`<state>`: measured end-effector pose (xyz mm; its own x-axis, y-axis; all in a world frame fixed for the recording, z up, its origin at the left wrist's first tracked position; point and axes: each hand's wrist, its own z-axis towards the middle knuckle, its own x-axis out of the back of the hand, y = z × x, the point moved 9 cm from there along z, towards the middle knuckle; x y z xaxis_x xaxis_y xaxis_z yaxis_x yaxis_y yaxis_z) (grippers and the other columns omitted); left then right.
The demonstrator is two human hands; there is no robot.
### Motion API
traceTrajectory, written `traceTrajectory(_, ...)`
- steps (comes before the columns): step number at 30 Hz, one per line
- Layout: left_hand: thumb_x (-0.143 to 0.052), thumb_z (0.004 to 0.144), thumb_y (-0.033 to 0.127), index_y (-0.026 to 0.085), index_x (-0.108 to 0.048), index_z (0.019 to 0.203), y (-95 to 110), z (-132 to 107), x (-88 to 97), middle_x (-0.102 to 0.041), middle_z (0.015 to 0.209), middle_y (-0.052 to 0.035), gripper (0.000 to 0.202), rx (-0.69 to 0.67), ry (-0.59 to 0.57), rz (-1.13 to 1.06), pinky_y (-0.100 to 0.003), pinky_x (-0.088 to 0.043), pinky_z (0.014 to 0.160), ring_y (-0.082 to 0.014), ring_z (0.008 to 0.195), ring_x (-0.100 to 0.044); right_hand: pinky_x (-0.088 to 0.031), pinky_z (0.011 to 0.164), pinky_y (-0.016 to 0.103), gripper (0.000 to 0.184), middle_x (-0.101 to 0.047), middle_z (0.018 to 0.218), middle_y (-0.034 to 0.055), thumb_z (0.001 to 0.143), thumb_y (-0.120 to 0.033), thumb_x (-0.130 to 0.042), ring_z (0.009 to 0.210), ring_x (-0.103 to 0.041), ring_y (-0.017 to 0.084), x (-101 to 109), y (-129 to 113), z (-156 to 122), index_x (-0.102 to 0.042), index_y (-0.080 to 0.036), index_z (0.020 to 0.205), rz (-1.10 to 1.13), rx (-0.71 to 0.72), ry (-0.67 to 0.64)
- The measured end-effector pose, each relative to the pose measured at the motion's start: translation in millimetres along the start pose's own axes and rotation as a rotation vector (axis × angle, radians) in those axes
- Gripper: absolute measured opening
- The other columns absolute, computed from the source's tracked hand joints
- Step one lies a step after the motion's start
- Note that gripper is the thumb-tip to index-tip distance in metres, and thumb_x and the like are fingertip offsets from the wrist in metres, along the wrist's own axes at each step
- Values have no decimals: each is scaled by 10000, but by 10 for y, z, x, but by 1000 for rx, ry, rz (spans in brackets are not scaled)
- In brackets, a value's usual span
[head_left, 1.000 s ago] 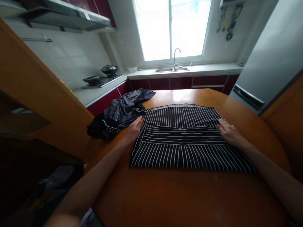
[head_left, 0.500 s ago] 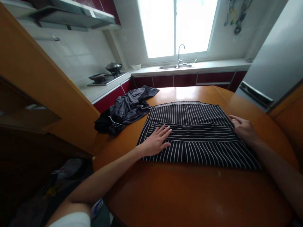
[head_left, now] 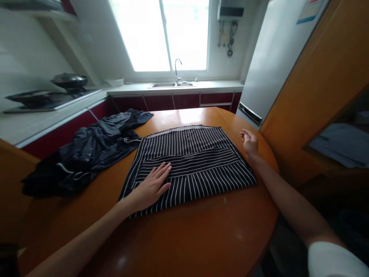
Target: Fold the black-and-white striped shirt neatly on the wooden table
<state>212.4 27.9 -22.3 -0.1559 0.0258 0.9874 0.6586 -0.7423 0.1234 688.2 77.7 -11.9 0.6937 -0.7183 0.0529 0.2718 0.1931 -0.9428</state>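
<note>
A black shirt with white stripes (head_left: 198, 157) lies folded into a broad, flat shape on the wooden table (head_left: 184, 238). A few small buttons show near its middle. My left hand (head_left: 152, 188) rests flat on the shirt's left part, fingers stretched out. Just off the shirt's right edge is my right hand (head_left: 250, 144), its fingers curled in with nothing visible in them. Left of the shirt, a heap of crumpled dark clothing (head_left: 98, 142) with white drawstrings sits on the table, almost touching the shirt's far left corner.
Behind the table runs a white counter (head_left: 135, 89) with a sink (head_left: 164, 85) under the window. Pans (head_left: 69, 80) stand on the stove at the left. A tall fridge (head_left: 262, 65) and a wooden cabinet (head_left: 311, 77) border the right side.
The view has turned to the right. My right hand has moved off the shirt's right edge, and its fingers have curled. My left hand stays flat on the shirt.
</note>
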Motion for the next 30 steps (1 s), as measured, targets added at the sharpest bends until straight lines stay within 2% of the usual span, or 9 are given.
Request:
traceTrajectory(5,-379,1063,423,289,-110,1622,223,1,148,-242,1653,-50,634,-105,54,-36,-511,-231,1239,-271,1531,-192,-517,978,417,418,-724,1127,120,821,-312,-443,1071,-666,228,-66,-37,-36,-682,-151,1125,1,15,-33)
traceTrajectory(10,-405,1061,394,339,-167,1612,493,-31,147,-208,1665,-17,603,-208,-23,-67,-511,-229,1239,-271,1540,-156,-513,989,435,425,-723,1153,122,829,-330,-440,1089,-662,238,-114,-101,-82,-689,-159,1128,-22,56,-66)
traceTrajectory(15,-420,1054,421,377,-204,1600,503,-26,16,-200,1667,6,589,-235,-73,-69,-515,-212,1243,-273,1542,-142,-516,994,442,444,-728,1150,135,852,-338,-426,1077,-675,244,-178,-144,-128,-692,-143,1149,-53,99,-100)
traceTrajectory(19,-411,1054,436,380,-215,1597,505,-22,6,-187,1669,7,579,-228,-88,-76,-510,-191,1248,-277,1543,-140,-520,1008,444,426,-732,1149,141,876,-300,-426,1071,-682,246,-188,-194,-155,-702,-129,1151,-89,163,-116)
traceTrajectory(21,-399,1056,444,381,-207,1598,519,-22,8,-178,1671,8,578,-220,-105,-76,-510,-185,1249,-277,1544,-138,-511,1032,460,412,-727,1169,135,897,-286,-433,1095,-674,255,-213,-300,-212,-704,-139,1171,-151,233,-150)
traceTrajectory(23,-384,1060,450,384,-199,1600,528,-18,3,-171,1673,14,574,-210,-120,-75,-509,-173,1251,-272,1545,-136,-472,1084,484,401,-707,1226,123,913,-269,-456,1167,-640,269,-298,-510,-354,-698,-167,1217,-266,374,-230)
traceTrajectory(26,-355,1067,453,385,-188,1601,518,-22,-2,-181,1670,23,564,-195,-124,-69,-498,-161,1255,-256,1546,-141,-367,1181,484,425,-626,1380,97,943,-236,-468,1332,-526,264,-547,-849,-766,-652,-213,1325,-421,643,-464)
traceTrajectory(28,-348,1068,458,377,-183,1603,474,-50,3,-194,1667,21,565,-170,-112,-60,-488,-163,1256,-248,1544,-154,-312,1215,481,453,-539,1488,70,978,-251,-450,1429,-424,245,-711,-917,-1084,-585,-243,1411,-465,737,-682)
traceTrajectory(30,-360,1064,467,369,-184,1603,395,-116,21,-201,1664,15,576,-133,-91,-47,-478,-170,1256,-247,1540,-170,-271,1227,511,483,-443,1568,51,1003,-316,-455,1487,-329,247,-796,-810,-1325,-503,-270,1482,-504,738,-896)
